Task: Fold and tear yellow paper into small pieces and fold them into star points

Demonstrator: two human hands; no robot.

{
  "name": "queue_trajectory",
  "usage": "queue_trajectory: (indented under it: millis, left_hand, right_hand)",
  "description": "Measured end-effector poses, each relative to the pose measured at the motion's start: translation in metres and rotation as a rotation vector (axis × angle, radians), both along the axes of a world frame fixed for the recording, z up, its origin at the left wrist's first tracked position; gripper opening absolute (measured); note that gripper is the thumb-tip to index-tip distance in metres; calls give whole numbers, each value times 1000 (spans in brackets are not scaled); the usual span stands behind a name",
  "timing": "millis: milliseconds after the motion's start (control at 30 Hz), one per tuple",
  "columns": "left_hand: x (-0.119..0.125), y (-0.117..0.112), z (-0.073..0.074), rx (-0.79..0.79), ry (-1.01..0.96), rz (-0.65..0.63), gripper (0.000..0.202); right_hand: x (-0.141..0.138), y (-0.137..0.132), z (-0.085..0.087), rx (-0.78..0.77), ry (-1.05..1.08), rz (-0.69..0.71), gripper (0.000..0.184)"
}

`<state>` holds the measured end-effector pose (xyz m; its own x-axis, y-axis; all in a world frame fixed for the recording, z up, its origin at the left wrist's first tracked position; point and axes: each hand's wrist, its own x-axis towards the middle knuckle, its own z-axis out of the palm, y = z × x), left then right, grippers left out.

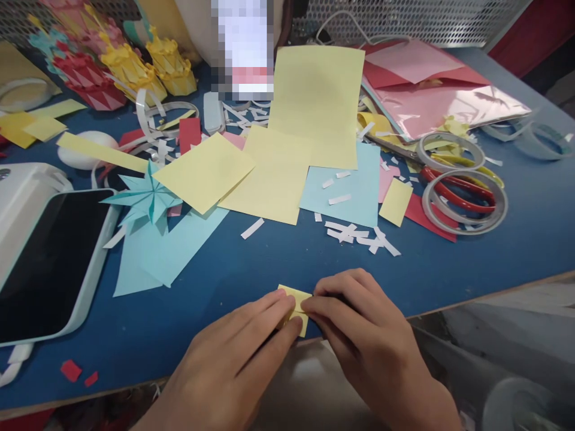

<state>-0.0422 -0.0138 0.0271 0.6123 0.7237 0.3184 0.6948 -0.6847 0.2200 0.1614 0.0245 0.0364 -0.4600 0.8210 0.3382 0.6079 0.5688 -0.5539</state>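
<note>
A small folded piece of yellow paper (294,294) lies at the front edge of the blue table, between my two hands. My left hand (247,341) has its thumb and fingers pressed on the paper's left side and lower part. From the right, my right hand (366,326) pinches the paper's right edge between thumb and fingertips. A crease runs across the paper, partly hidden under the fingers. Beyond the hands lie larger yellow sheets (274,179) and a scatter of white paper strips (345,232).
A phone (49,257) and a turquoise paper star (150,194) lie left. Folded paper models (135,69) stand behind them. At right are tape rolls (465,224), red-handled scissors (462,191) and a plastic packet of pink paper (440,102). The table's wooden edge (494,293) runs close by.
</note>
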Motion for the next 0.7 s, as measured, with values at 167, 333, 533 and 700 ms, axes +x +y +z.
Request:
queue_trajectory:
  millis: [167, 333, 533, 700]
  left_hand:
    - [-4, -5, -9, -7, 114, -9, 43]
    - [-3, -10, -10, -88, 109, 48, 44]
    - [-3, -4, -6, -135, -67, 27, 42]
    - [7, -4, -9, -151, -140, 79, 39]
  right_hand:
    - [-3, -3, 0, -23, -17, -107, 21]
    - [-5, -4, -1, -50, -4, -137, 19]
    - [-2, -6, 1, -177, 4, -150, 15]
    - [-3, -5, 5, -243, 5, -165, 15]
